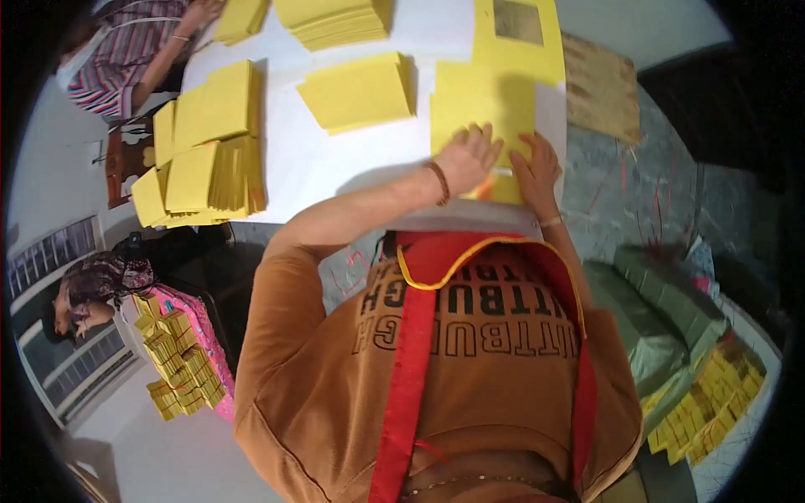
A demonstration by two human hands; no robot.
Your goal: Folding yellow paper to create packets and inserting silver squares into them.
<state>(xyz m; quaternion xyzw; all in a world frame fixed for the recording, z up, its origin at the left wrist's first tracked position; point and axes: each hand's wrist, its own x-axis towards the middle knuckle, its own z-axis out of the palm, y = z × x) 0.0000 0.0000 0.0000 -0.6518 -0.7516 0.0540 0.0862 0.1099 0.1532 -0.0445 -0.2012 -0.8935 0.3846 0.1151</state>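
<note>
Pressing a yellow sheet (482, 109) flat on the white table (319, 159): left hand (468, 158) and right hand (535, 170) are lying fingers-spread; creasing likely needs firm strokes.

Bright yellow paper sheet (482, 109) on a white bench (293, 159), with more yellow stacks (205, 151) at far left. Near, an orange-brown shirt (335, 394) with dark lettering under a red apron (415, 369) edged in yellow. Far left, a red-and-white striped top (117, 59).
</note>
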